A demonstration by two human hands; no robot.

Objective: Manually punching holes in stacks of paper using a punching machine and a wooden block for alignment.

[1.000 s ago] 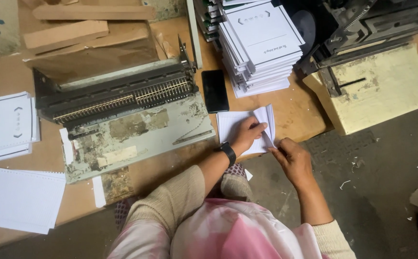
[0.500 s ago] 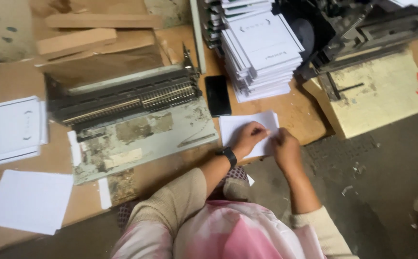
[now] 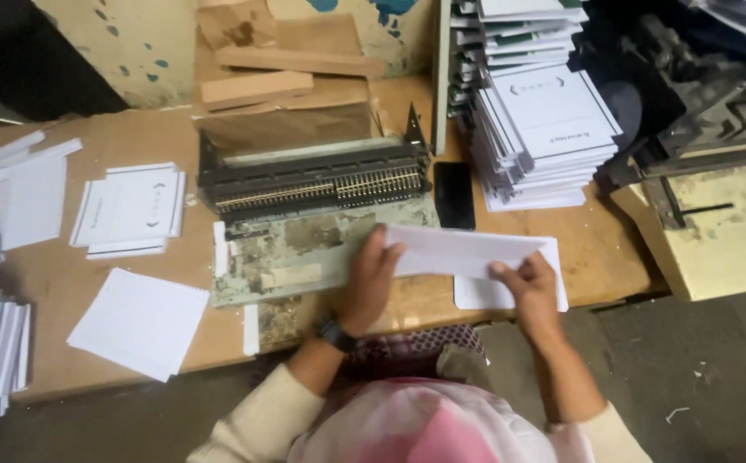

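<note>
A dark wristwatch (image 3: pixel 337 334) sits just behind the left hand (image 3: pixel 371 276). Cream sleeves (image 3: pixel 257 420) are pushed up both forearms, well back from the right hand (image 3: pixel 529 287). Pink-and-white head covering (image 3: pixel 407 429) below.

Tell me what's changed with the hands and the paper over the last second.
Both hands have lifted a bundle of white sheets off the small pile at the table edge and swung it left, towards the punching machine. The left hand grips its left end, the right hand its right end. The black phone, the tall stack of booklets and the loose sheets on the left stayed put.
</note>
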